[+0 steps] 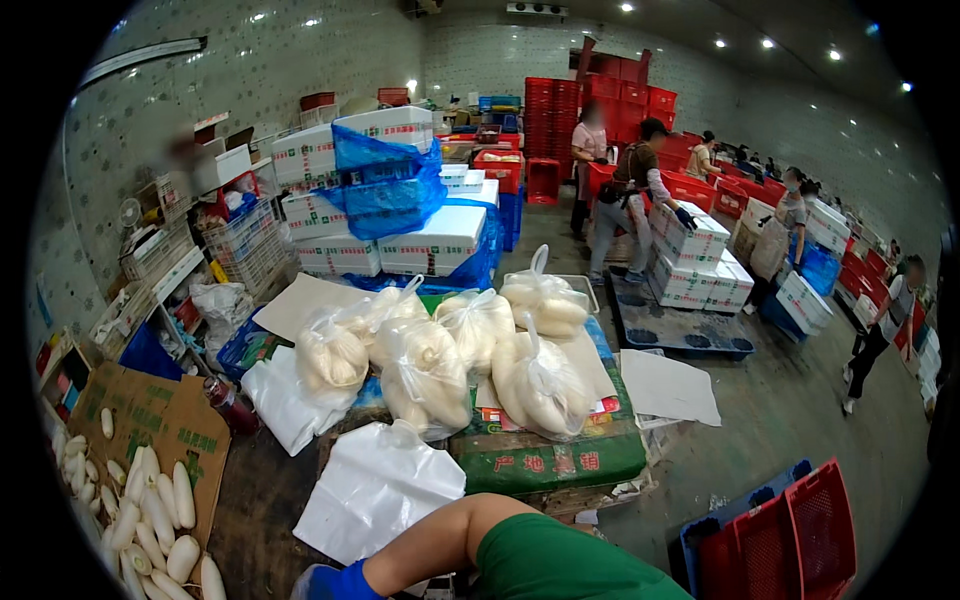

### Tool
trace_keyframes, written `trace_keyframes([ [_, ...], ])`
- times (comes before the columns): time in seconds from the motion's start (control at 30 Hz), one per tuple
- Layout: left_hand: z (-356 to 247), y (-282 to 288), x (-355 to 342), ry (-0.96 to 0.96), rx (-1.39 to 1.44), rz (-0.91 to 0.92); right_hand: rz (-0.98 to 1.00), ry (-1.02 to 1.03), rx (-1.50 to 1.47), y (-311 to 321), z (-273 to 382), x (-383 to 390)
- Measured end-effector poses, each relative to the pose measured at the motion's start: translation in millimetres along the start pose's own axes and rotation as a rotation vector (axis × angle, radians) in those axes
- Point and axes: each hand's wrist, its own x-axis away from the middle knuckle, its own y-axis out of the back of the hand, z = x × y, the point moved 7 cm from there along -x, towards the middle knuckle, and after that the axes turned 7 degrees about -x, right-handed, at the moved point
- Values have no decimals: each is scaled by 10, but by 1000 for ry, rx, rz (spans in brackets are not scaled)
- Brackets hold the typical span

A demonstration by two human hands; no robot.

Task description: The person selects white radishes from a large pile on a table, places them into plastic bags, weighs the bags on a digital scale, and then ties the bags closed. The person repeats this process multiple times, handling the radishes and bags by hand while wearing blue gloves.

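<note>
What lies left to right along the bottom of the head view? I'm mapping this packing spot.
White radishes on cardboard → flat white plastic bag → green sack → red crate.

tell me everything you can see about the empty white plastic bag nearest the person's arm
The white plastic bag looks like thin, glossy, opaque film, wrinkled and lying flat and empty on the dark worktop. It is roughly rectangular and turned at an angle. Its upper corner lies by the filled clear bags of white radishes, and its right edge meets a green sack. The person's bare forearm crosses just below it.
</note>
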Motion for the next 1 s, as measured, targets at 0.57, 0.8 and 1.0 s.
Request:
trace_keyframes([
  [0.57, -547, 1354, 1547, -379, -1388, -759, 205, -533, -1119, 170, -741, -1701],
  [0.8, -137, 1138, 1398, 116, 73, -158, 153, -60, 64, -1359, -1045, -2852],
  [1.0, -316, 1053, 1062, -4, 139, -310, 356, -104, 195, -1511, -1109, -3204],
])
